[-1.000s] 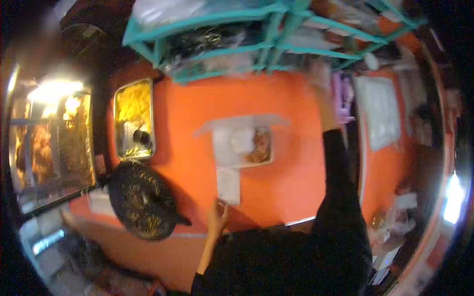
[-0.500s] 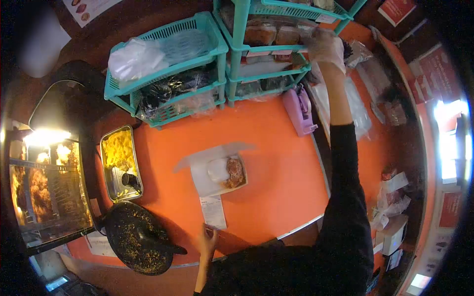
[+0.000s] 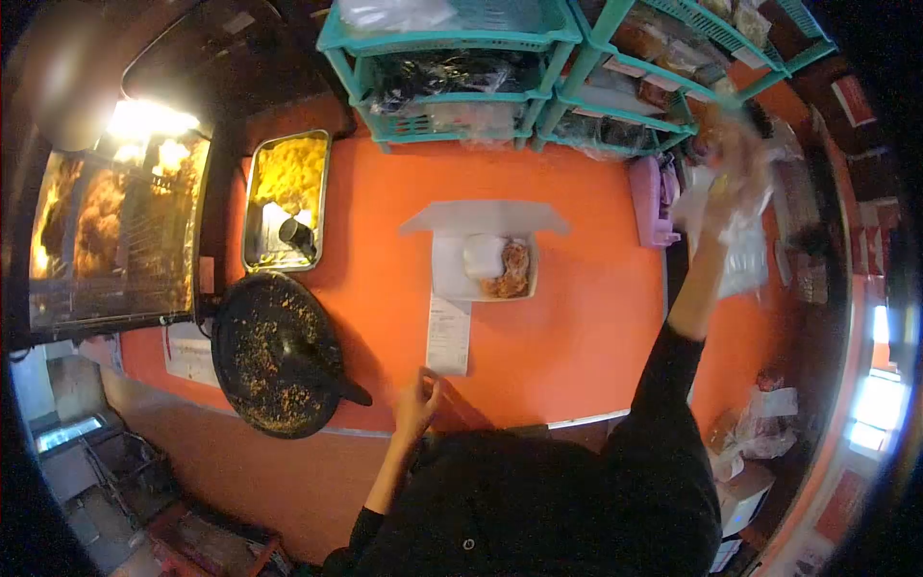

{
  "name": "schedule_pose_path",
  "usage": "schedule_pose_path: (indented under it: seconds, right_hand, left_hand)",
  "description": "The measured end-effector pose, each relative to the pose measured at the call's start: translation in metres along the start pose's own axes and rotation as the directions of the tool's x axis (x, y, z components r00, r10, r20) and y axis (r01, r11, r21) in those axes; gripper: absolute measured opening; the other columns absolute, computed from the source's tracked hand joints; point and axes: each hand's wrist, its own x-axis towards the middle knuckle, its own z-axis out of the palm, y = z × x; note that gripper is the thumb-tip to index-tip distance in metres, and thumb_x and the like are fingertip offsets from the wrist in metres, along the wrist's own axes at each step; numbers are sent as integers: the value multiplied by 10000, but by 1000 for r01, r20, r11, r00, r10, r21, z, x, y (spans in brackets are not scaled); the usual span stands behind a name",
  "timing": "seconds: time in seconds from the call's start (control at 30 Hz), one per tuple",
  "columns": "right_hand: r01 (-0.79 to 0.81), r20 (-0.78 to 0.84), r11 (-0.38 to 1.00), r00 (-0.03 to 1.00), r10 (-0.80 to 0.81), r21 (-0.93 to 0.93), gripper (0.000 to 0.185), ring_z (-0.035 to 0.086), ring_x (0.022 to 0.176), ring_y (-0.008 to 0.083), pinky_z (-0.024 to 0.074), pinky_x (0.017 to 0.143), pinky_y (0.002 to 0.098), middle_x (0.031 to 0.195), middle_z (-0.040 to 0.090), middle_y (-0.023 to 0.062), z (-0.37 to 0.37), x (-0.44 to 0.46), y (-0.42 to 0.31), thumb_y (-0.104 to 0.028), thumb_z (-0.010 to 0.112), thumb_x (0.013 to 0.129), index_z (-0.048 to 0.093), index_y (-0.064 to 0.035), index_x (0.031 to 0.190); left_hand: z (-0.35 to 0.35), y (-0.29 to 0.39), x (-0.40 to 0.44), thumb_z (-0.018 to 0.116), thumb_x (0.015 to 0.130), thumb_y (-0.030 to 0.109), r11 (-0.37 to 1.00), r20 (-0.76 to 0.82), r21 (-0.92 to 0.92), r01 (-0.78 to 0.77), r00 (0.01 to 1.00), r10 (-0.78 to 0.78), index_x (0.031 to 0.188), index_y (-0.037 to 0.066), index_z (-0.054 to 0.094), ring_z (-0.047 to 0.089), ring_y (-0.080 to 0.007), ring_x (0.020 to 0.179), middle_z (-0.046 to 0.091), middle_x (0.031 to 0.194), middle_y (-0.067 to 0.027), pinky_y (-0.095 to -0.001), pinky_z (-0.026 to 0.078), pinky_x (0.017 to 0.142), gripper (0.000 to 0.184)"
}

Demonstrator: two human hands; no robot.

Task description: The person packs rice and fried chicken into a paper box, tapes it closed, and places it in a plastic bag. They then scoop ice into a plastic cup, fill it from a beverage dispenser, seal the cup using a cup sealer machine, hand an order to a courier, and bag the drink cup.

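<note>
The right hand [image 3: 738, 173], arm outstretched, is blurred at the right end of the teal basket rack [image 3: 588, 48], over or just beside some clear plastic bags [image 3: 742, 260]; whether it grasps anything I cannot tell. The left hand [image 3: 415, 404] has its fingers bent in and thumb close to them, just below the lower end of a printed receipt [image 3: 448, 337]; whether it pinches anything is unclear. The receipt lies flat on the orange counter [image 3: 567, 365], its upper end meeting an open white takeaway box [image 3: 452, 255] with white rice [image 3: 483, 258] beside browned meat [image 3: 516, 264]. Between box and bags stands a purple tape dispenser [image 3: 654, 202]. Farther left are a metal tray [image 3: 273, 231] of yellow food [image 3: 291, 173], a crumb-strewn black pan [image 3: 312, 370] and a lit display case [image 3: 120, 322].
</note>
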Motion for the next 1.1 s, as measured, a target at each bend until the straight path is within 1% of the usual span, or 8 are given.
schedule_pose_path:
  seconds: [0.1,0.2,0.47,0.53,0.63,0.87,0.97,1.1]
  right_hand:
    - [-546,418,591,837,353,594,214,564,646,88,424,552,255,753,632,2,5,-82,-43,-268,544,924,651,-85,953]
    - [-859,801,388,475,363,333,144,574,704,75,449,567,215,734,583,-5,10,-141,-92,-214,552,929,588,-80,967]
    - [-949,894,-37,281,349,312,171,613,745,147,535,623,293,896,610,73,99,-276,-131,-153,615,870,599,-53,1009]
    - [-746,806,638,490,331,192,288,571,893,227,513,684,384,923,630,106,86,-257,-138,-274,619,834,615,-57,1023]
    - [-382,825,923,504,255,-52,363,549,997,289,482,779,439,981,639,135,67,-217,-154,-349,628,790,637,-69,1020]
    - [-144,948,973,240,211,-181,355,562,1081,290,422,927,415,1053,643,122,95,-209,-140,-256,660,727,648,-109,1050]
    - [66,960,987,248,129,-149,353,606,986,327,486,848,383,1023,635,198,89,-204,-144,-243,672,698,647,-21,972]
    - [-3,969,993,217,116,-118,289,613,972,331,488,843,391,1009,643,185,71,-189,-156,-133,609,721,648,-30,988]
  left_hand:
    - [-7,-4,-16,611,835,141,997,2,-74,16,1000,-16,943,34,550,578,-206,528,567,620,-103,-352,442,512,164]
    - [-14,-13,-26,603,839,128,993,-31,-93,-70,997,68,935,35,573,601,-187,548,584,644,-107,-337,458,524,137]
    - [-42,-8,-34,600,823,137,979,58,-191,-72,995,85,923,27,594,631,-283,649,621,725,-150,-380,484,598,149]
    - [-42,-4,-13,590,818,121,969,-32,-123,-216,976,214,939,28,586,621,-313,710,606,782,-167,-396,480,630,152]
    - [-44,28,30,570,792,65,920,-166,-41,-390,911,379,1004,27,551,548,-394,916,535,952,-212,-436,449,755,216]
    - [-28,48,141,549,786,-27,759,-288,120,-640,710,643,1095,28,528,534,-374,972,516,1008,-211,-433,457,834,315]
    - [-29,54,159,547,804,-32,917,19,-128,-379,923,384,1155,43,513,577,-329,908,504,1049,-208,-373,514,746,360]
    - [-27,57,159,543,830,-19,850,-155,-88,-520,850,504,1196,60,504,608,-259,812,550,951,-162,-327,522,686,376]
